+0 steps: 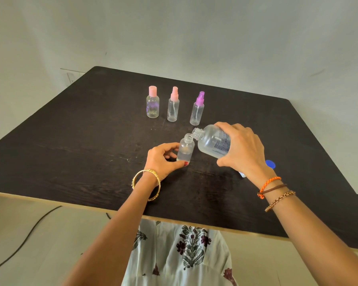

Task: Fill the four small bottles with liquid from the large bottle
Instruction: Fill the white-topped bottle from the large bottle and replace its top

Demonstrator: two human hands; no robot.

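My right hand [243, 153] grips the large clear bottle [212, 141], tilted with its open neck over the mouth of a small uncapped bottle [186, 149]. My left hand [163, 159] pinches that small bottle near its base as it stands on the dark table [70, 151]; clear liquid fills its lower part. Farther back stand three capped small bottles in a row: one with a pink flip cap [152, 102], one with a pink spray top [173, 104] and one with a purple spray top [197, 108].
A blue cap [270, 163] lies on the table just behind my right wrist, with a small white object beside it, partly hidden. A black cable [25, 240] runs along the floor at the left. The table's near edge is close to my body.
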